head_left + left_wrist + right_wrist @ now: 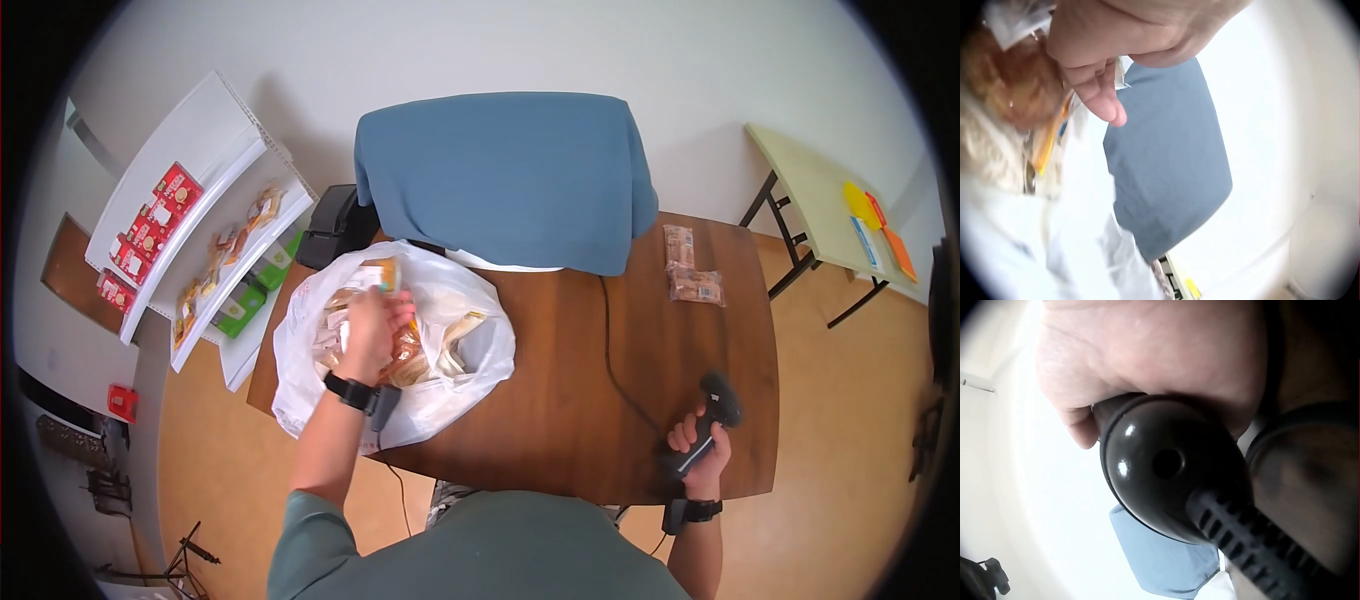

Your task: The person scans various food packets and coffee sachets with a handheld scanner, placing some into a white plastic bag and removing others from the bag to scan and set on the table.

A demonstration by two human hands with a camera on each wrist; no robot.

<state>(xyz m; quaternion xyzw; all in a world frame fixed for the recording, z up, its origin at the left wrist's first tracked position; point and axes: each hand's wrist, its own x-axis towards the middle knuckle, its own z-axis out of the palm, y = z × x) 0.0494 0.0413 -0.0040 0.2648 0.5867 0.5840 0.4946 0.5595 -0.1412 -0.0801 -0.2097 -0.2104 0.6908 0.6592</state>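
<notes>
A white plastic bag [470, 400] full of wrapped food packs stands open on the left of the table. Over its mouth, my left hand [370, 330] pinches a small wrapped food pack [388, 268] with yellow and white print. In the left wrist view the fingers [1107, 103] hide most of that pack, and a round brown wrapped pastry [1013, 81] lies beside them. My right hand [708, 455] grips a black handheld barcode scanner [722, 400] by its handle, at the table's front right. The scanner's butt [1166, 465] and ribbed cord fill the right wrist view.
Two clear-wrapped packs [690, 285] lie at the table's right rear. A blue cloth [500, 180] covers a large object at the back, beside a black device [340, 225]. White shelves [225, 165] with red boxes stand left. The scanner cord [615, 370] crosses the table.
</notes>
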